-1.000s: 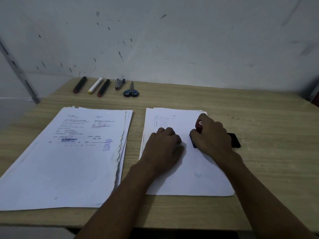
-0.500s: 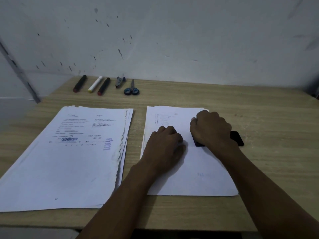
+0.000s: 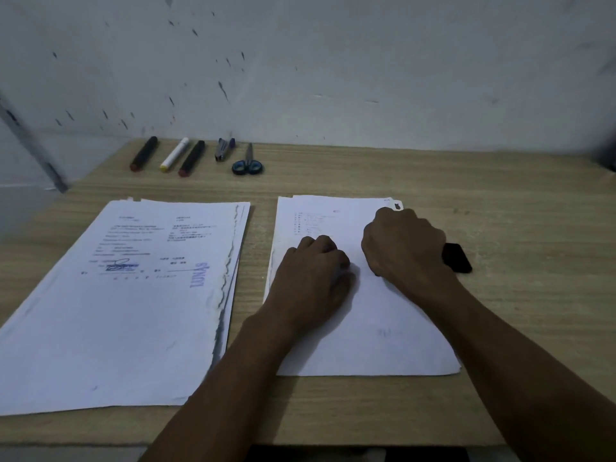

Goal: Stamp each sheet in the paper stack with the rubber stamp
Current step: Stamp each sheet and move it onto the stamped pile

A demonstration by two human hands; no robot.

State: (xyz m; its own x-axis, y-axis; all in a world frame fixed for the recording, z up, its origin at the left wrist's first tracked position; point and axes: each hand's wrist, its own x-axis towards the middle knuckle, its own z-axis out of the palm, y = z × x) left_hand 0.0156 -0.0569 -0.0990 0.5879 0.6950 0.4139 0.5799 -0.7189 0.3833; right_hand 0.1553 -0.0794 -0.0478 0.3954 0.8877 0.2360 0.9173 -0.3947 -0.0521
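Observation:
The right paper stack (image 3: pixel 376 331) lies in front of me with faint print near its top. My left hand (image 3: pixel 310 278) rests on it with curled fingers and holds nothing. My right hand (image 3: pixel 405 246) is a fist around the rubber stamp, which the hand hides. The fist sits over the black ink pad (image 3: pixel 458 258) at the stack's right edge. The left paper stack (image 3: pixel 126 305) shows a printed sheet on top with a blue "LUNAS" stamp mark (image 3: pixel 199 274).
Along the wall at the back left of the wooden table (image 3: pixel 500 201) lie three markers (image 3: pixel 173 156), a stapler (image 3: pixel 224 149) and blue-handled scissors (image 3: pixel 247 162). The table's near edge runs just below my forearms.
My right hand has closed down over the stamp, hiding its red top, and shifted slightly back over the ink pad. The left hand has stayed on the stack.

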